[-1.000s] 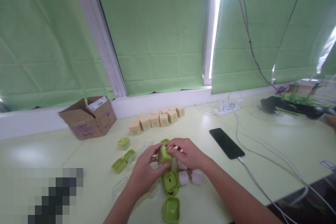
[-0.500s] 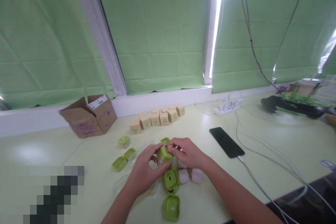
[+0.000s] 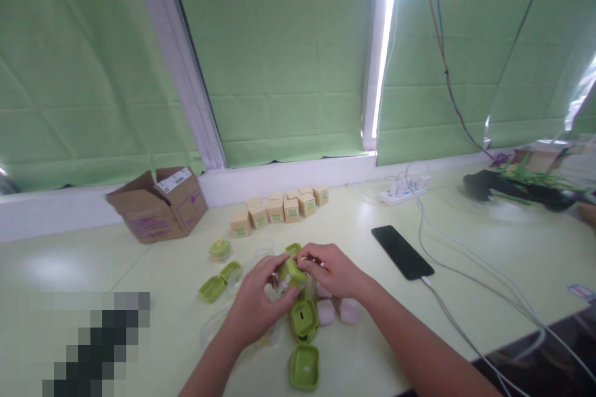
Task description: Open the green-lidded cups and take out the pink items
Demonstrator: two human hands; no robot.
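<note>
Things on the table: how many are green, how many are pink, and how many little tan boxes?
Green plastic pieces: 7, one held by the left hand and right hand
Pink cubes: 3
Little tan boxes: 8, as far as shows
Total: 18

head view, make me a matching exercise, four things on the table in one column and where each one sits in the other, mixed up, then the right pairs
Things
1. cardboard box
2. black phone
3. small green piece
4. power strip

Places
A. pinched between the left hand and the right hand
B. flat on the table, right of the hands, with a white cable plugged in
C. open, at the far left by the window ledge
D. at the far edge below the bright window gap, with plugs in it

Pairs: 1-C, 2-B, 3-A, 4-D
</note>
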